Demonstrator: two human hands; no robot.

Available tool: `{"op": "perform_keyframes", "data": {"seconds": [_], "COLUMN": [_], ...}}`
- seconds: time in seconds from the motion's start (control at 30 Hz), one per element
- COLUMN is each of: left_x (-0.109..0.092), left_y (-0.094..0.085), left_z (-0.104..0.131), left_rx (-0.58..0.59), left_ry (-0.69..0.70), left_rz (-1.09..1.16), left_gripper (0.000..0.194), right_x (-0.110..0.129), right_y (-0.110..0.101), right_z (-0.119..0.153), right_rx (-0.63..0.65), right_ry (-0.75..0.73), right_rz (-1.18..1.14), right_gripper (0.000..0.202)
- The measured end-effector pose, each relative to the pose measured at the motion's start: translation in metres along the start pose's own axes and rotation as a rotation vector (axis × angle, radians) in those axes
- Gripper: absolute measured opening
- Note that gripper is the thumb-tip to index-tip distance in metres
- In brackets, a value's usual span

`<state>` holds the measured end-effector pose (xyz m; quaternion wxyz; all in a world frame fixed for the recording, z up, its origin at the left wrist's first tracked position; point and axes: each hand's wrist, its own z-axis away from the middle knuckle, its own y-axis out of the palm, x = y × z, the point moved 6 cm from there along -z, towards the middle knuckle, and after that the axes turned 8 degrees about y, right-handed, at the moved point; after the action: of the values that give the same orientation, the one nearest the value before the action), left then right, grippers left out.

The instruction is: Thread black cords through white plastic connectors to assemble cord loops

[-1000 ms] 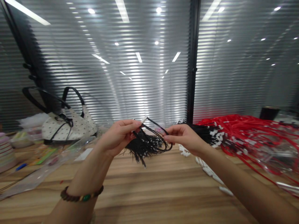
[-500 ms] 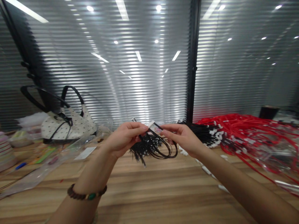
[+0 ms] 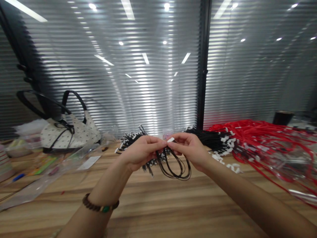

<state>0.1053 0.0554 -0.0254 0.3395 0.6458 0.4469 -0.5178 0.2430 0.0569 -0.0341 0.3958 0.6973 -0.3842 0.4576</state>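
Both hands meet at the centre of the head view, above the table. My left hand (image 3: 142,150) pinches the ends of a looped black cord (image 3: 173,173), with thumb and forefinger together. My right hand (image 3: 189,148) is closed on a small white tag (image 3: 170,140) at the top of the same cord. The loops hang down between and below the hands. Behind my left hand lies a pile of black cords with white and shiny ends (image 3: 128,138), partly hidden by the fingers.
A wooden table (image 3: 158,208) spans the front. At the left are a dotted handbag (image 3: 71,134), a white card (image 3: 89,163) and a blue pen (image 3: 18,177). To the right lie black cords (image 3: 210,139), white pieces (image 3: 232,167) and a heap of red cords (image 3: 250,132). Blinds stand behind.
The hands have come together and moved slightly lower. The white tag has gone mostly under the fingertips, and the black loops hang lower. More of the black pile shows behind my left hand.
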Motion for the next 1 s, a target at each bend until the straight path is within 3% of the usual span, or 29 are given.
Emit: {"op": "perform_keyframes", "data": {"seconds": [0.23,0.4,0.53,0.63,0.77,0.87,1.0], "left_x": [-0.005,-0.028,-0.036,-0.023,0.012,0.036,0.049], "left_y": [-0.002,-0.028,-0.041,-0.036,-0.028,-0.027,-0.028], "left_z": [-0.002,0.005,0.012,0.018,0.034,0.046,0.053], "left_rx": [-0.015,-0.124,-0.165,-0.176,-0.305,-0.414,-0.470], "left_ry": [0.059,0.134,0.123,0.088,0.087,0.078,0.123], "left_rz": [0.084,0.068,0.088,0.172,0.367,0.483,0.523], "left_gripper": [0.030,0.031,0.032,0.026,0.020,0.017,0.024], "right_x": [-0.002,0.005,-0.003,-0.011,-0.020,-0.025,-0.035], "right_y": [-0.004,-0.015,-0.026,-0.028,-0.018,-0.009,-0.004], "right_z": [-0.002,-0.005,0.014,0.044,0.073,0.073,0.066], "right_rx": [-0.008,0.048,0.075,0.048,0.006,-0.015,-0.003], "right_ry": [0.046,0.064,0.168,0.227,0.270,0.248,0.229], "right_rz": [-0.050,0.048,0.043,-0.027,-0.124,-0.154,-0.138], "right_gripper": [0.031,0.032,0.034,0.030,0.031,0.033,0.035]}}
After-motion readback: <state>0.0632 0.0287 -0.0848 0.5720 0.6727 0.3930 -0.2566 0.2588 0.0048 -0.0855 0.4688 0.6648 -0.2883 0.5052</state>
